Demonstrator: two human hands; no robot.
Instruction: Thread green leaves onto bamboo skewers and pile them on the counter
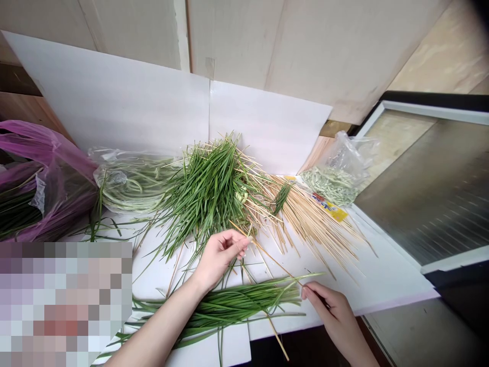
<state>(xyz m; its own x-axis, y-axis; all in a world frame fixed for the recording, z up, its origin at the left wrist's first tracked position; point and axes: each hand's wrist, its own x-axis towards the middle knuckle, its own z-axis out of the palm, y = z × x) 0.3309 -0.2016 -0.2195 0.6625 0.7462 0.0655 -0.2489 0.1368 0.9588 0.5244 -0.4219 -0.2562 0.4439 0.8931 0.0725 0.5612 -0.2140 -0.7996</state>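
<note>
Left hand (219, 257) half curled, fingertips pinching a thin bamboo skewer (267, 256). Right hand (332, 318) nearly closed by its far end — hold there hard to tell. Loose chive bunch (237, 306) lies under both hands, below the spiky chive heap (208, 193); fanned skewers (317, 229) right of heap, bare white board (382, 280) beyond.

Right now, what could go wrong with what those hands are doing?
The thin wooden skewer running from the left hand towards the right hand could snap or jab a finger. Another skewer juts past the edge of the white board and might fall. The green chives could get knocked aside.
</note>
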